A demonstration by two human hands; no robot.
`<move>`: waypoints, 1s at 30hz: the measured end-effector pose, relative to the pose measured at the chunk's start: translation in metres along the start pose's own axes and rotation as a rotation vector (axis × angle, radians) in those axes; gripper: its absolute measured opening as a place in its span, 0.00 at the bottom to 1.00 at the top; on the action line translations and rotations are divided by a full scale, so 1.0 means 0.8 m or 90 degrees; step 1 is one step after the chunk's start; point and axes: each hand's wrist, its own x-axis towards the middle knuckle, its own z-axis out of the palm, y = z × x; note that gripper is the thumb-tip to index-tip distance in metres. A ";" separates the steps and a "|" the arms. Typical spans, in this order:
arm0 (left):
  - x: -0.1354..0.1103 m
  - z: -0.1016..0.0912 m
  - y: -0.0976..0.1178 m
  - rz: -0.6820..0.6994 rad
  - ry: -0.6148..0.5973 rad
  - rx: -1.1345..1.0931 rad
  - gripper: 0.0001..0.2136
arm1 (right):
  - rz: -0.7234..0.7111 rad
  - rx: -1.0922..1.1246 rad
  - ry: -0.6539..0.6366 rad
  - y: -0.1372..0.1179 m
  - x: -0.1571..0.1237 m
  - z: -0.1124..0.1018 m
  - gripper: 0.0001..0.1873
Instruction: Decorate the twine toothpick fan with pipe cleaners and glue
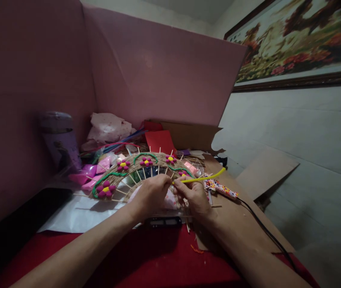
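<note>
Left hand (151,194): forearm enters from the table's (146,260) near-left edge and angles up to mid-table. Its fingers are curled closed, with the tips at the inner rim of the arc (134,168). Whether they grip anything cannot be told.

Right hand (193,196): forearm enters from the near-right corner, back of the hand up. Thumb and fingers pinch one end of the strand (206,177), which extends right and upward over the glue gun (221,188).

The arc lies flat at mid-table, just beyond both hands.
</note>
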 end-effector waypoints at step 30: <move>0.001 0.009 0.000 -0.140 0.053 -0.223 0.07 | 0.112 0.150 -0.030 -0.006 -0.001 0.001 0.14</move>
